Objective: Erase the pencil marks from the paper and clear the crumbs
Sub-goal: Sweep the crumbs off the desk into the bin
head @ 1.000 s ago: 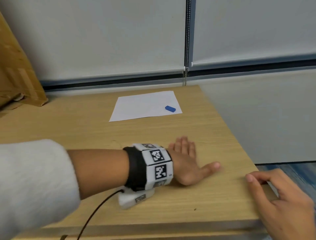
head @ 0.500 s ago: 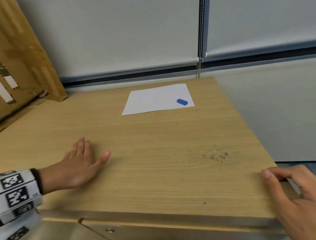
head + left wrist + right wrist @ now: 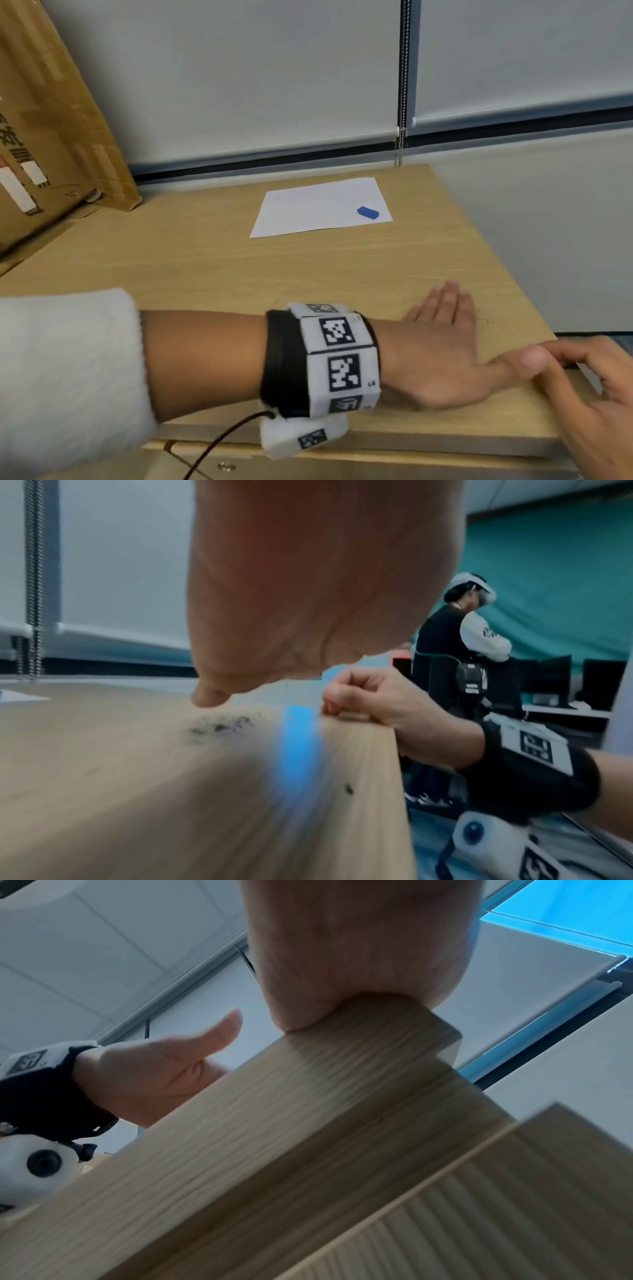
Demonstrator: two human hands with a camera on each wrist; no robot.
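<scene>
A white sheet of paper [image 3: 322, 205] lies at the back of the wooden table [image 3: 239, 274], with a blue eraser [image 3: 367, 212] on its right part. My left hand [image 3: 442, 346] lies flat on the table near the right edge, fingers straight, thumb pointing at my right hand [image 3: 589, 387]. The right hand sits at the table's right edge, its fingers loosely bent and resting on the rim. In the left wrist view, dark eraser crumbs [image 3: 219, 726] lie just under my left hand [image 3: 308, 588], a short way from the right hand [image 3: 369, 699]. A few specks [image 3: 486, 320] show past the left fingers.
A big cardboard box [image 3: 51, 137] leans at the back left. Roller blinds with a bead chain [image 3: 399, 137] hang behind the table. The table's right edge drops to the floor. Another person [image 3: 459, 642] stands at desks in the background.
Half a second ago my left hand lay at the table's left and the crumb patch was bare. It has swept right over the crumbs towards the right hand, which stays at the edge.
</scene>
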